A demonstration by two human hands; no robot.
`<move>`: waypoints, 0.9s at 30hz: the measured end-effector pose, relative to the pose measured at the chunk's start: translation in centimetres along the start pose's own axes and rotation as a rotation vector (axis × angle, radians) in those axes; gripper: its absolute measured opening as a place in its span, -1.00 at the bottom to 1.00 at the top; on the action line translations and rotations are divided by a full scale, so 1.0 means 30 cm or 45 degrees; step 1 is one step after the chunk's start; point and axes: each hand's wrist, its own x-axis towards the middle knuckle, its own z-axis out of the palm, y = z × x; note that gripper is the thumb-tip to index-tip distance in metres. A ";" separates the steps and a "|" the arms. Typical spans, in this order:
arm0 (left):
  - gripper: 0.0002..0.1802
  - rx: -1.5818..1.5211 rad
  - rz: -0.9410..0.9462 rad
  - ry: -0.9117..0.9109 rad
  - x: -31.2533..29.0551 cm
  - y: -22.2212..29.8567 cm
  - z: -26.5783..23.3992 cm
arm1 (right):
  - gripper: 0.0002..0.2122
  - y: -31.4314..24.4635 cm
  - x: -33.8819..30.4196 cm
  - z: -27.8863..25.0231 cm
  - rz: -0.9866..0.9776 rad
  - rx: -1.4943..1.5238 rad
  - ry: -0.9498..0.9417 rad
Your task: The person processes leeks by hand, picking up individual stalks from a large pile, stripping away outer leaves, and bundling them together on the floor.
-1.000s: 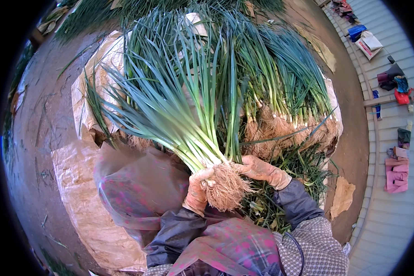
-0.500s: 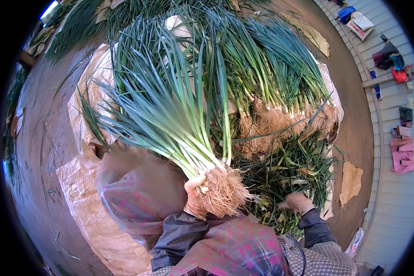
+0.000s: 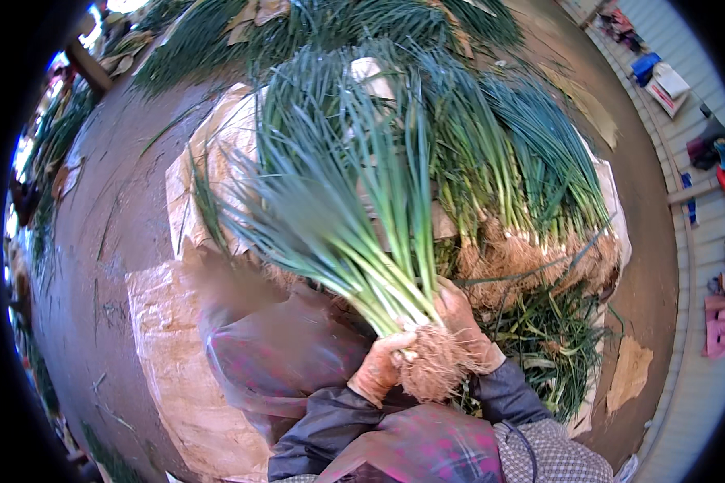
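Note:
I hold a thick bunch of green onions (image 3: 354,233) upright-tilted, leaves fanning up and left, its pale root clump (image 3: 433,364) at the bottom. My left hand (image 3: 378,366), in an orange glove, grips the bunch just above the roots from the left. On the right side my right hand (image 3: 463,322), also gloved, closes around the white stalks. A pile of more green onions (image 3: 507,177) with sandy roots lies behind on a pale sack (image 3: 217,153).
Loose trimmed green leaves (image 3: 555,346) lie at the right of my hands. Brown dirt ground (image 3: 97,266) surrounds the sacks. A plastic-covered plaid apron (image 3: 290,354) covers my lap. Clothes and boxes (image 3: 660,76) sit by a grey wall at far right.
My right hand came back up from the loose leaves at the lower right and closed on the bunch again. The bunch shifted slightly and the view tilted.

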 end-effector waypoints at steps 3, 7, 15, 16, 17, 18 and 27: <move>-0.75 -0.064 -0.082 0.018 0.037 -0.020 0.003 | -0.73 0.031 -0.047 0.041 0.437 0.198 0.288; -0.52 -0.112 -0.087 -0.087 0.082 -0.065 -0.113 | -0.67 0.009 -0.033 0.021 0.916 0.391 0.328; -0.58 -0.062 -0.076 -0.101 0.045 -0.017 0.009 | -0.73 0.063 -0.034 -0.119 -0.116 -0.353 -0.125; -0.57 0.012 -0.048 -0.058 0.062 -0.039 -0.049 | -0.71 -0.014 -0.023 -0.069 0.108 0.164 -0.165; -0.54 0.039 -0.012 -0.044 0.043 -0.034 -0.036 | -0.67 -0.087 -0.016 -0.018 0.340 0.687 -0.116; -0.50 0.073 0.028 -0.030 0.021 -0.025 -0.015 | -0.64 -0.098 0.003 -0.032 0.179 0.474 -0.198; -0.11 -0.182 0.146 -0.370 -0.009 0.033 0.135 | -0.48 0.077 0.267 -0.168 0.360 -0.772 0.121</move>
